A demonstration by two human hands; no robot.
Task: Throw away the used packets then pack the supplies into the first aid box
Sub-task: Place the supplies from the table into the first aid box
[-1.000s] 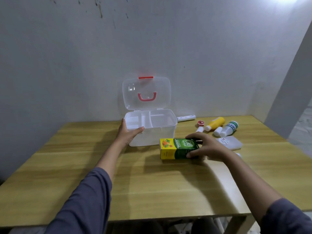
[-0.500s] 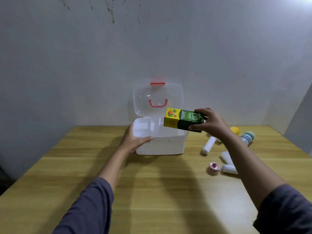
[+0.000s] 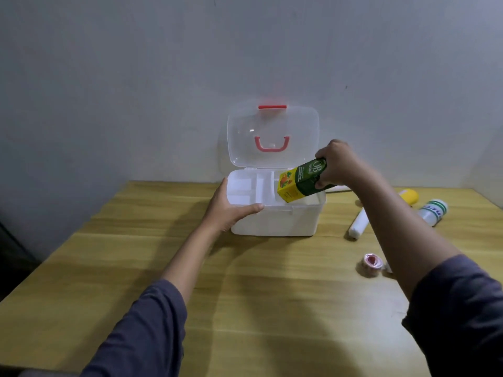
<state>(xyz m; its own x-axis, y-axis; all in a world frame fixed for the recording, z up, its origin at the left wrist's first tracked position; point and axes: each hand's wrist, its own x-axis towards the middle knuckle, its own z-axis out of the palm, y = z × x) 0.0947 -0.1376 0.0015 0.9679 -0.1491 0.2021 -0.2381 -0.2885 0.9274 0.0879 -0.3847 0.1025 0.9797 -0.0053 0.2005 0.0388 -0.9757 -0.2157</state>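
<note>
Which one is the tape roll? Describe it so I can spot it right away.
Start at the white first aid box at the back of the wooden table. Come right and toward the near edge, past the white bandage roll. The tape roll is the small ring with a pink centre, beside the right forearm.

Wooden table (image 3: 245,308), yellowish planks, set against wall. First aid box (image 3: 275,221) at 12 o'clock, lid up. At 2 o'clock: white roll (image 3: 358,223), yellow bottle (image 3: 409,195), green-striped white bottle (image 3: 431,211). Tape roll (image 3: 371,263) at 3 o'clock.
</note>
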